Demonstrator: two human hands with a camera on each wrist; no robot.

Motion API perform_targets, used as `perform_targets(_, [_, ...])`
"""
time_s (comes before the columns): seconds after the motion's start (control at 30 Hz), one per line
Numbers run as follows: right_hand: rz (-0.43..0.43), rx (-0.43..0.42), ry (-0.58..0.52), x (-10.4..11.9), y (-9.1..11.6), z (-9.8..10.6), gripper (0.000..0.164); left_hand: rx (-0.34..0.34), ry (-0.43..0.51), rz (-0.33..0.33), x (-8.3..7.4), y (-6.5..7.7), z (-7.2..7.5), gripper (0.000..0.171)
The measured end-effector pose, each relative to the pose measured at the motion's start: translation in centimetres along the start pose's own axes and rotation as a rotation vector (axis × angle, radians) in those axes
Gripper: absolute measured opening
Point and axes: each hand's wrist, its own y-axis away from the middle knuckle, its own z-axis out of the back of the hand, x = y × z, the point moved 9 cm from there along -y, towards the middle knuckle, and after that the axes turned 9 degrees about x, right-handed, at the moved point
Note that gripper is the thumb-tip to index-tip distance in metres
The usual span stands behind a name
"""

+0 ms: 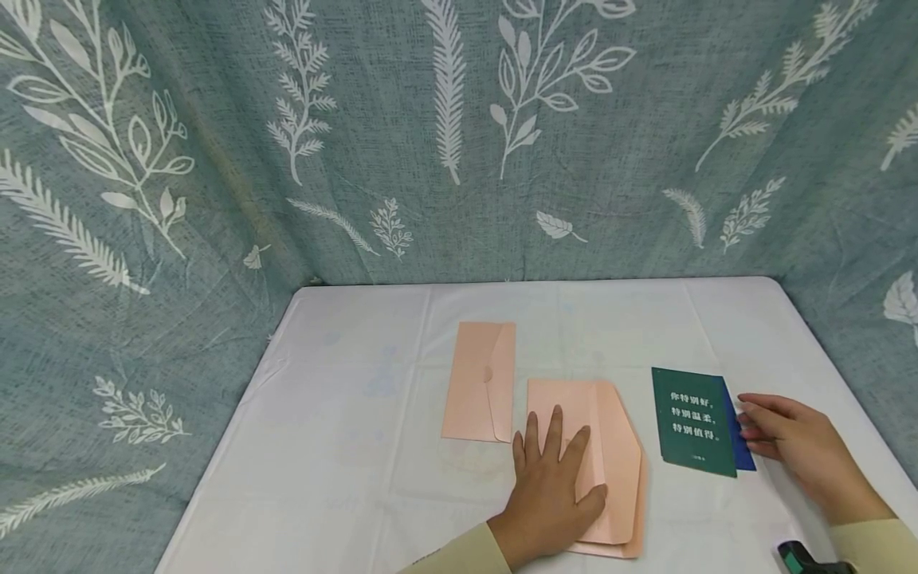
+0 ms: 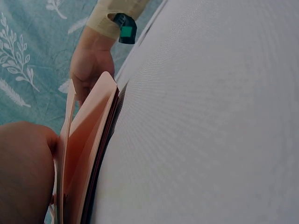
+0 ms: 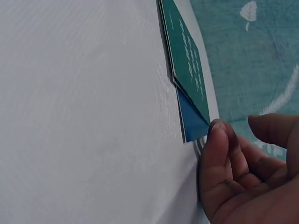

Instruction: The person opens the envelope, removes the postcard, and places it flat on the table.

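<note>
My left hand (image 1: 548,494) rests with spread fingers on a small stack of pink envelopes (image 1: 622,470), the top one with its pointed flap folded out to the right. In the left wrist view the envelope's mouth (image 2: 86,135) gapes beneath the flap, and dark edges show under the paper. To the right lies a green card (image 1: 674,450) with white Chinese text, on top of a blue card (image 1: 744,463) that sticks out at its right side. My right hand (image 1: 806,446) is at the blue card's edge, fingertips right at its corner, thumb raised apart from the fingers.
A separate pink envelope (image 1: 469,383), flap folded over, lies left of the stack. White cloth (image 1: 344,446) covers the table. Green leaf-patterned curtains (image 1: 402,143) hang behind and at both sides. A black and green strap device (image 1: 803,558) is on the right wrist.
</note>
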Motion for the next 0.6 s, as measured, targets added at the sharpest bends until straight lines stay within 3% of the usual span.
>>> perform_targets(0.23, [0.032, -0.024, -0.003, -0.4, 0.2, 0.3, 0.055, -0.005, -0.002, -0.002, -0.1, 0.0, 0.0, 0.07])
perform_targets(0.47, [0.04, -0.036, 0.062, 0.7, 0.5, -0.6, 0.06, 0.001, -0.002, 0.002, -0.1, 0.1, 0.1, 0.07])
perform_targets(0.6, [0.126, -0.017, 0.077, 2.4, 0.9, -1.7, 0.061, 0.004, 0.005, 0.001, -0.1, 0.1, 0.1, 0.07])
